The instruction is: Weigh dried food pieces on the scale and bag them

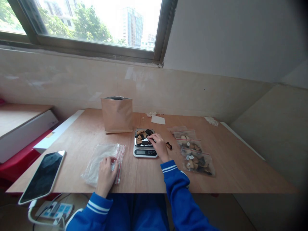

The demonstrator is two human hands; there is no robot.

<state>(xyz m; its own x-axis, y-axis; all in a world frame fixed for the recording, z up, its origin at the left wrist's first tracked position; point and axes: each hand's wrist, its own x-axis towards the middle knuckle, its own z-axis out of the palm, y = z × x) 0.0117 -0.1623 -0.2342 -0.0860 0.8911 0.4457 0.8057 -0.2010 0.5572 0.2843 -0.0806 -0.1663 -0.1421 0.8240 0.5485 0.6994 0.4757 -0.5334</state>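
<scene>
Your right grip sits over the steel pan of a kitchen scale, fingers spread and curved down onto a heap of dried slices. It is partly open, and you cannot tell from this view whether it has hold of a slice or is only touching the pile. Your left grip lies half curled on a clear zip bag, which is flat and looks empty, near the front of the worktop. You cannot tell whether it pinches the film or only rests on it.

The slices look light, stiff and brittle, so they will probably snap under a hard squeeze. Their dry, uneven surfaces should offer little slip. Your safest hold is a light pinch on the thick edge of 1 slice at a time. The thin bag will likely be soft and slippery, so hold it by the firmer strip along its seal.

A loose dark slice lies on the worktop just right of the scale. Beyond it are 3 or so filled zip bags. A kraft paper pouch stands behind the scale, and a phone lies to your left
</scene>
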